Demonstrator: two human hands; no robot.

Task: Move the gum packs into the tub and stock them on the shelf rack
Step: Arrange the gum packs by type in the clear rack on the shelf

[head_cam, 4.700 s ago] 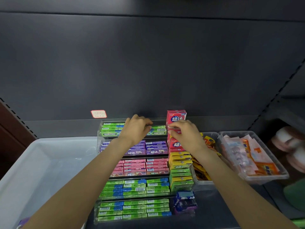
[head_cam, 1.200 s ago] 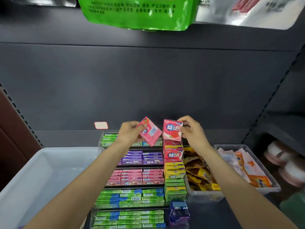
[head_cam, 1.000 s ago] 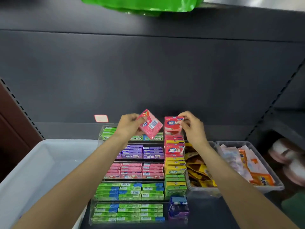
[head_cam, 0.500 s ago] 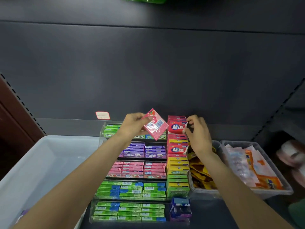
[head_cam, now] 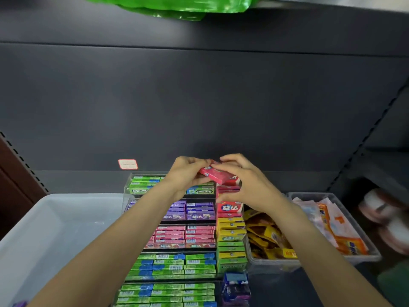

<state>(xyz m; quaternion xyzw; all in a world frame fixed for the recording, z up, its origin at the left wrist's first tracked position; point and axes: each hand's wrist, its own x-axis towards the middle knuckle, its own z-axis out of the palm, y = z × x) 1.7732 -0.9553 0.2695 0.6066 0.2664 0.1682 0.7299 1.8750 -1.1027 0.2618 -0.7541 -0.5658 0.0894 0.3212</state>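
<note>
A pink-red gum pack [head_cam: 218,176] lies flat over the top of the red column of packs [head_cam: 229,207] in the clear tiered shelf rack [head_cam: 129,185]. My left hand [head_cam: 188,178] grips its left end. My right hand [head_cam: 243,185] covers its right side, fingers curled on it. The rack holds rows of green [head_cam: 172,264], purple [head_cam: 199,210] and pink packs [head_cam: 183,237], with a yellow and green column [head_cam: 231,244] on its right. A white tub [head_cam: 44,240] stands to the left; a purple pack [head_cam: 20,304] shows in its near corner.
Two clear bins sit right of the rack: one with yellow-brown packets [head_cam: 265,235], one with pink and orange sachets [head_cam: 327,222]. A blue-purple box [head_cam: 235,286] stands in front of the rack. A green bag [head_cam: 177,7] overhangs from the shelf above. A dark back panel rises behind.
My left hand has brought its pink pack right and laid it flat over the red column. My right hand has come over the same pack. The camera has tilted slightly.
</note>
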